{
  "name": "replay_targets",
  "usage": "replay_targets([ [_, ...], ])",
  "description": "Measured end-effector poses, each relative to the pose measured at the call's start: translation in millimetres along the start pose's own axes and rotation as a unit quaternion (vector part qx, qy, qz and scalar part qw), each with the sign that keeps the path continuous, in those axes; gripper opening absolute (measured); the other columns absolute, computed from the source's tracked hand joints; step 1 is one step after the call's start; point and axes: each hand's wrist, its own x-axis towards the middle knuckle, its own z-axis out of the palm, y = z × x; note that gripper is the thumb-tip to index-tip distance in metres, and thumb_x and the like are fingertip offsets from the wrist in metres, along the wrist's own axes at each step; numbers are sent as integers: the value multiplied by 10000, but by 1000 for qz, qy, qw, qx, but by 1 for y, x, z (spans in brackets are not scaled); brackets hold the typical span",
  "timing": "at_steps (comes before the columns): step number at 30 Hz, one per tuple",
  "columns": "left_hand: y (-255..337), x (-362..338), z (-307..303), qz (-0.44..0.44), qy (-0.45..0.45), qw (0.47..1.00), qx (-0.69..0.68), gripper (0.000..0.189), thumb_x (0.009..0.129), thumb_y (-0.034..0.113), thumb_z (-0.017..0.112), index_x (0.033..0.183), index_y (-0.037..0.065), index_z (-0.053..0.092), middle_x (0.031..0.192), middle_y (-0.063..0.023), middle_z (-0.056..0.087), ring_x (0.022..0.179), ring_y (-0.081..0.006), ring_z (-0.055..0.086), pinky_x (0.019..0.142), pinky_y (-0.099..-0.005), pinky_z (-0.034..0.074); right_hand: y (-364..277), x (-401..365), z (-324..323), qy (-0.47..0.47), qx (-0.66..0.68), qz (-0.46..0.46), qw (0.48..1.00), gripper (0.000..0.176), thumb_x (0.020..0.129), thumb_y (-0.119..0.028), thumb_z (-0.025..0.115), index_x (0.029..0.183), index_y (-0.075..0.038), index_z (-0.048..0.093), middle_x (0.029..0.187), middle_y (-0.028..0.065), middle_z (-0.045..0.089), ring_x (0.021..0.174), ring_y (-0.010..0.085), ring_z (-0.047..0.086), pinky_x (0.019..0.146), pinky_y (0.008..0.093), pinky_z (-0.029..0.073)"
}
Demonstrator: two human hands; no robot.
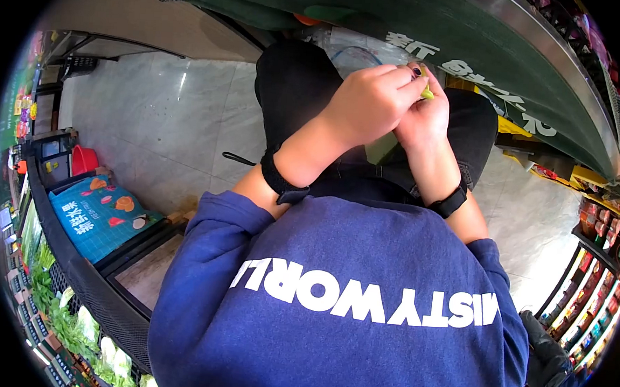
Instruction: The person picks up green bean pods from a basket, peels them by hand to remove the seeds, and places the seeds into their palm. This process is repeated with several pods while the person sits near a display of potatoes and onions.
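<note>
My left hand (371, 102) is raised over my lap with its fingers closed in a pinch against my right hand. My right hand (428, 115) is curled beside it, thumb and fingertips together around a small yellow-green piece of vegetable (427, 94). Its exact kind cannot be made out, as the fingers cover most of it. Whether my left fingertips grip this same piece is hidden. Below the hands, a pale green patch (380, 149) shows between my forearms. Clear plastic (352, 48) lies beyond my knees.
A dark green cloth (472, 41) with white characters hangs in front of my knees. At the left stand a blue printed box (102, 214), a red container (84, 159) and a rack with leafy vegetables (72, 321). Shelves of packaged goods (596, 278) line the right.
</note>
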Motion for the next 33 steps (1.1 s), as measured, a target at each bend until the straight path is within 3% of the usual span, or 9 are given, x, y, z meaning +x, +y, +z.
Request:
replay_targets([
  [4,0,1,0,-12,25,999,-23,247,640,59,582,883,38,620,676,-39,550,596,-177,544,518,-265,462,-3,-2,1,7,14,-3,1000,214,867,-199,372,760,-36,461,694,65,495,693,178,481,684,274,421],
  [6,4,1,-2,-14,10,1000,3,272,634,56,582,903,38,616,670,-38,546,593,-176,540,512,-262,459,-6,1,-5,-70,40,32,996,227,868,-208,372,752,-34,462,686,71,492,689,181,477,685,279,418],
  [10,6,1,-5,-9,2,1000,25,331,618,47,577,947,36,606,650,-34,532,574,-173,525,495,-258,450,-7,1,-5,-35,47,23,998,236,868,-214,368,747,-33,460,686,73,490,683,183,474,686,284,413],
  [13,5,1,-4,-4,7,1000,28,323,610,46,574,932,35,602,641,-32,522,562,-172,514,491,-261,447,-7,3,-8,-75,37,25,996,234,866,-210,372,742,-31,460,685,72,490,684,186,473,693,289,410],
  [21,3,1,1,0,13,1000,24,173,638,63,577,810,68,563,629,-35,519,563,-177,523,494,-264,448,-1,-2,3,45,3,-10,999,195,869,-184,394,741,-46,444,691,52,487,657,161,473,646,269,423],
  [29,0,-3,2,-17,-12,1000,-6,159,641,59,605,791,64,552,626,-57,517,574,-199,531,502,-282,448,1,-2,1,53,6,-4,999,198,875,-175,384,743,-41,448,705,54,496,678,164,484,667,278,426],
  [33,1,-3,2,-48,25,998,-29,169,642,55,621,797,45,554,644,-70,530,583,-219,533,511,-291,448,-1,-1,-2,35,-5,-13,999,194,876,-168,378,763,-35,463,727,62,514,710,175,503,699,292,432],
])
